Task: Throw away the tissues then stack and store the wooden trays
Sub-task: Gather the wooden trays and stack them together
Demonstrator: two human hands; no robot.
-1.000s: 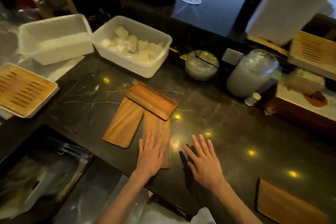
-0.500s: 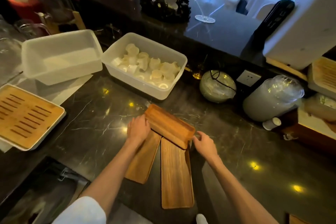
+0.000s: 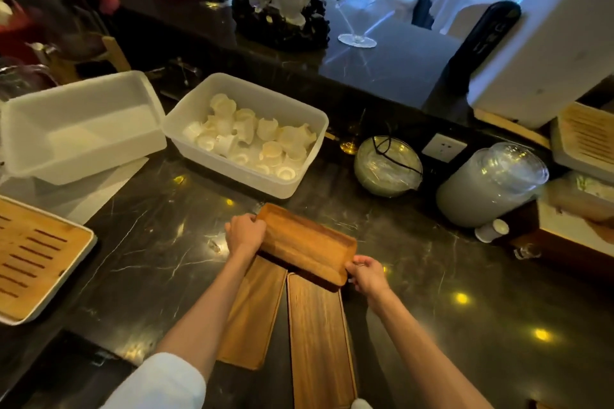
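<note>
A second earlier both hands lay flat and spread near the counter's [image 3: 149, 242] front edge; since then they had moved up to the top tray [image 3: 305, 242]. The left hand [image 3: 245, 233] curled round its far-left end and the right hand [image 3: 365, 274] pinched its near-right end. That tray sat crosswise over the far ends of the left tray [image 3: 252, 312] and right tray [image 3: 319, 339], which lay side by side toward the front edge, mid-counter. No tissues showed on any tray, so stacking looked to have begun; whether the top tray had lifted clear was unclear.
</note>
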